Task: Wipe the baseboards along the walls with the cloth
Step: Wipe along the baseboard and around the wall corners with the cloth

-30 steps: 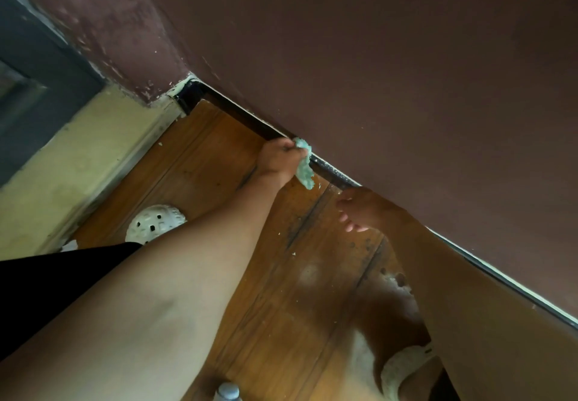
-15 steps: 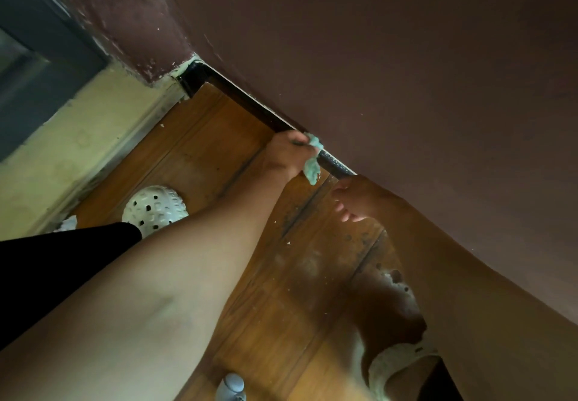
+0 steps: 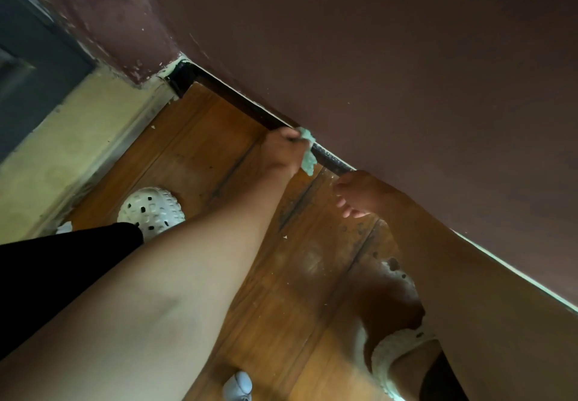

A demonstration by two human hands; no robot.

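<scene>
We are pressing the cloth (image 3: 308,155) against the dark baseboard (image 3: 237,102) with our left hand (image 3: 283,153), whose fingers are closed around the bunched green fabric, part of it hanging down toward the floor (image 3: 203,150). We are working about midway between the corner, where the baseboard ends beside a pale threshold (image 3: 62,156), and the stretch hidden behind our right arm. Our right hand (image 3: 359,192) is hanging loosely just beside the baseboard, fingers slack and holding nothing.

We are judging the task as partly done at best: the short length between the two hands is looking speckled and wet or dusty, and we cannot tell which parts have been cleaned. The run toward the corner is probably remaining, as are other walls out of view.

The floor is worn wooden boards with dark seams, scattered crumbs and paint flecks. A white perforated object (image 3: 151,210) is sitting near the threshold. The wall (image 3: 406,72) is a dull reddish brown, chipped near the corner.
</scene>
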